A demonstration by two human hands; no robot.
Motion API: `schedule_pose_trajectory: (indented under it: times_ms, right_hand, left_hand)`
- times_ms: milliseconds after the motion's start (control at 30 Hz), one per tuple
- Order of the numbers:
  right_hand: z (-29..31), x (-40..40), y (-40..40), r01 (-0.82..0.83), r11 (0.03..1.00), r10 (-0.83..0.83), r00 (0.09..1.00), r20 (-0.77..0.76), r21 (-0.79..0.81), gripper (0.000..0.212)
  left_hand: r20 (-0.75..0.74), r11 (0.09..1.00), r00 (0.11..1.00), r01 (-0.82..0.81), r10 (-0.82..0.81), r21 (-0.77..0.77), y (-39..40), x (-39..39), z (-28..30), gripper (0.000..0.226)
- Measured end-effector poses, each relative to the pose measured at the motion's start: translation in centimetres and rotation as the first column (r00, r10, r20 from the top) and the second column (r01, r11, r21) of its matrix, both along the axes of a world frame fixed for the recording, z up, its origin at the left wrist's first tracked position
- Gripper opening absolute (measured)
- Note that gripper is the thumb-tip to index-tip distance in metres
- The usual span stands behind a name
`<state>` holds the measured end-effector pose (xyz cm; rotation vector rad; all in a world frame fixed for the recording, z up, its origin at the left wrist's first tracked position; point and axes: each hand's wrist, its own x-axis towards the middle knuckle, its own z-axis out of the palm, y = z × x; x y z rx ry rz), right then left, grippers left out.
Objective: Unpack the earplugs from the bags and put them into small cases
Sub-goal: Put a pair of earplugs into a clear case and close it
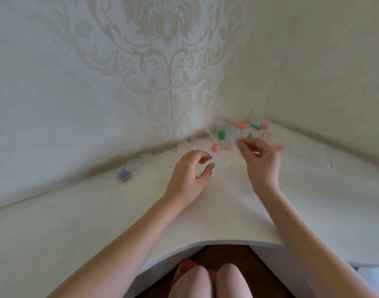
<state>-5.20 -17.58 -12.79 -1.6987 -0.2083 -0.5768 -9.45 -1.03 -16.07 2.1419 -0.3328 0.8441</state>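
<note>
Fingers [202, 160] of both hands curl loosely, grip unclear from blur; bagged earplugs [221, 134] beyond them, so mostly undone.

White table [98, 211] set in a wall corner, front edge cut in a curve. Beyond both hands: clear bags holding green earplugs [222, 134], orange earplugs [240, 125], pink earplugs [214, 148]. Left of the left hand: purple earplugs [123, 175] in a clear case, other clear cases [133, 162] beside it along the wall.
</note>
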Motion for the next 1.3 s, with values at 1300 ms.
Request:
schedule_pose_trajectory:
  times_ms: [1300]
  right_hand:
    - [-2.7,-2.9,4.0,-0.247,0.866,0.263,0.964,-0.022,-0.434,0.032]
  left_hand:
    - [-0.061,0.976,0.997,-0.066,0.054,-0.206,-1.7,-0.5,0.1,0.021]
